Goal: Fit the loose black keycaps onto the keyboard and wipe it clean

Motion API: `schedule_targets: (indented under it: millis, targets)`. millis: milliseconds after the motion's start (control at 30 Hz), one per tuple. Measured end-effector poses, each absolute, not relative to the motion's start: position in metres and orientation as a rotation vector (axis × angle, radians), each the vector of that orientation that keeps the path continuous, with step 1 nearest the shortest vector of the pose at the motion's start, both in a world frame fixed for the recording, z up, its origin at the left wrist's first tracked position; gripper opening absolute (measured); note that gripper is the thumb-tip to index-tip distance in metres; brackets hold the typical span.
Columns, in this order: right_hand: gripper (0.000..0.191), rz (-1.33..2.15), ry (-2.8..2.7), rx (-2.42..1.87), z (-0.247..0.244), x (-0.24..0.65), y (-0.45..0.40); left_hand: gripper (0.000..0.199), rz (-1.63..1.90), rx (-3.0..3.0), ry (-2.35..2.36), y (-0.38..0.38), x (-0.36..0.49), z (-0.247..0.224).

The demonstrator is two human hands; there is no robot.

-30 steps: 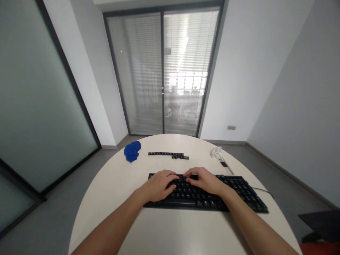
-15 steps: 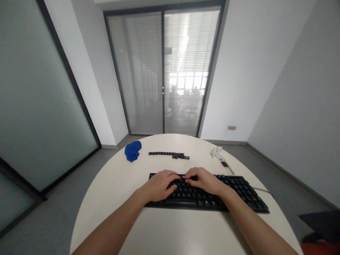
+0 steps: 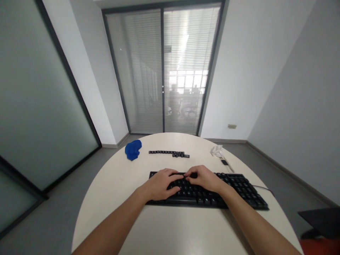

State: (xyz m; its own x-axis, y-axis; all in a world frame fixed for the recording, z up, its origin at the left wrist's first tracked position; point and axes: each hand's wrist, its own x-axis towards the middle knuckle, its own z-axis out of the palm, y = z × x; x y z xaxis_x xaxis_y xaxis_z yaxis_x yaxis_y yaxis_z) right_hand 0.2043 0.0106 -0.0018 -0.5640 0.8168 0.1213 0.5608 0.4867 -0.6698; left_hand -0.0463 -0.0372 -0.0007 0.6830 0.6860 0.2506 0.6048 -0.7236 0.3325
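Observation:
A black keyboard (image 3: 188, 200) lies across the near half of the round table. My left hand (image 3: 160, 184) rests over its left part, fingers stretched out and thumb apart, with the fingertips reaching the upper key rows. My right hand (image 3: 203, 178) is closed at the upper rows, thumb and index finger drawn close together around a small spot on the keys. Whatever sits between those fingertips is too small to make out. Both hands' fingertips nearly meet. Beyond the keyboard, loose black keycaps (image 3: 162, 152) form a long row with a shorter row by its right end.
A blue cloth (image 3: 132, 150) lies at the table's (image 3: 111, 187) far left. At the far right are crumpled white tissue (image 3: 217, 151) and a thin pale tool with a dark part (image 3: 224, 162). The keyboard's cable (image 3: 262, 187) runs off the right edge.
My left index finger and thumb have shifted slightly right, toward my right fingertips. My right hand stays at nearly the same keys. The whole view has tilted a little.

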Motion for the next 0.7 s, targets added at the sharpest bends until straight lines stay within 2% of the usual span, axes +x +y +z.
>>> schedule_targets:
  millis: [433, 700]
  targets:
    - [0.023, 0.898, -2.240, -1.148, -0.0044, 0.2040, 0.0126, 0.044, 0.546, 2.662, 1.043, -0.0379, -0.0458, 0.0000]
    - [0.019, 0.796, -2.292, -1.123, -0.0079, 0.2040, 0.0137, 0.047, 0.562, 2.678, 1.033, -0.0375, -0.0464, -0.0024]
